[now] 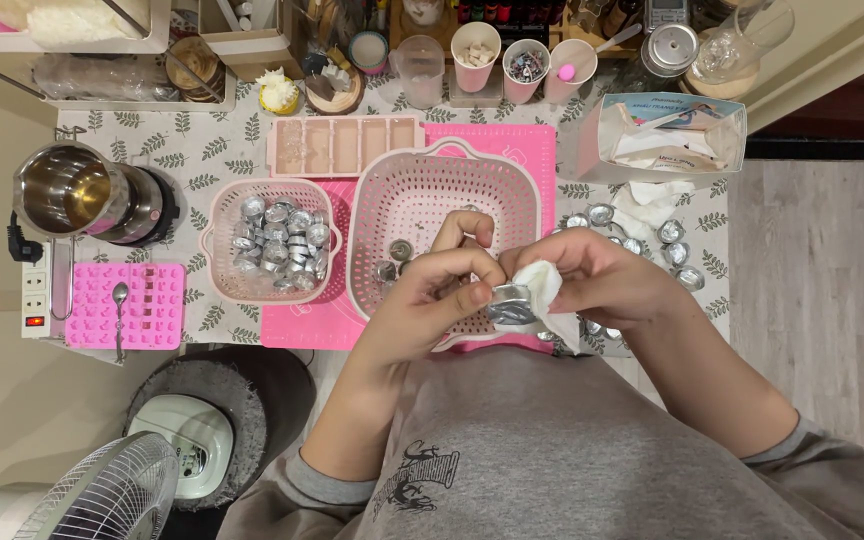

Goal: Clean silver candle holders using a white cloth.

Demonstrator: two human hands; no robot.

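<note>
You hold one small metal cup (508,303) between the fingers of your left hand (432,295), pinched closed around its rim, just above the near edge of the big pink basket (512,195). Your right hand (607,275) is closed on a wad of white tissue (542,283) pressed against the cup's side, so the wiping of this one looks in hand, not finished.

By how things lie, you seem well along but not done. The smaller pink basket (220,225) on the left is heaped with shiny cups (277,240). The big basket holds only a few cups (394,260) on its floor. More cups (667,240) sit loose on the counter (217,150) to the right, just beside your right wrist; which pile is cleaned I cannot tell.

The cups are thin, crinkly, bright foil-like metal, round and shallow. Both baskets are rigid perforated plastic, with rounded corners. The tissue is soft and crumpled. At the far left stands a polished steel pot (67,190), and near it lies a pink studded silicone mould (152,310) with a spoon (120,300) on it.
</note>
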